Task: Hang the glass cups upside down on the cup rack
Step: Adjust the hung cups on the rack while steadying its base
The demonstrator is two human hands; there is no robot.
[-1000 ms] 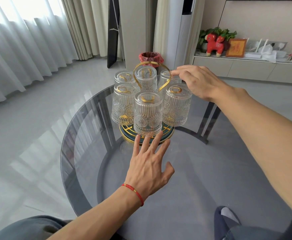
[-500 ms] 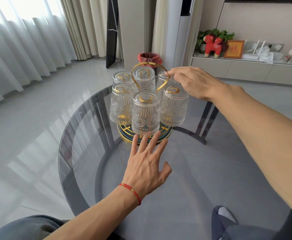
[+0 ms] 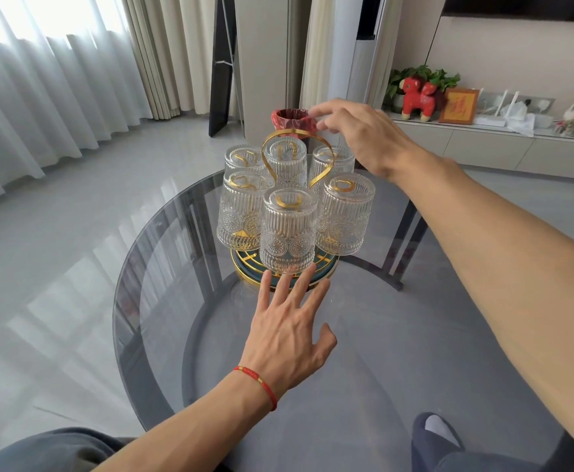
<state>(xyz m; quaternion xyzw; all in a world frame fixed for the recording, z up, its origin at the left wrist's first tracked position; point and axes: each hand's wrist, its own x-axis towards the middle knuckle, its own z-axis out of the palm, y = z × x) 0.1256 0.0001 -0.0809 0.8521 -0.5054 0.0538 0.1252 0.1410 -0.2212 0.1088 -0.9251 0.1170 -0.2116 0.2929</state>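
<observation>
A gold cup rack with a looped handle (image 3: pixel 294 132) and a round gold-and-teal base (image 3: pixel 326 267) stands on the round glass table (image 3: pixel 398 352). Several ribbed glass cups hang upside down on it; the nearest cup (image 3: pixel 287 229) faces me, with others at left (image 3: pixel 241 212) and right (image 3: pixel 343 216). My left hand (image 3: pixel 289 332) lies flat on the table, fingers spread, fingertips at the base's front rim. My right hand (image 3: pixel 364 134) hovers just above the back right cup (image 3: pixel 333 158), beside the handle, fingers loosely apart and empty.
Behind the table stands a red-lined bin (image 3: pixel 292 119) on the grey floor. A low cabinet (image 3: pixel 483 148) at the right carries a red toy animal (image 3: pixel 417 97) and a frame. Curtains hang at the left. My knees and a slippered foot (image 3: pixel 435 437) show below.
My right hand has lifted off the back right cup and moved up beside the handle top. My left hand has stayed at the base.
</observation>
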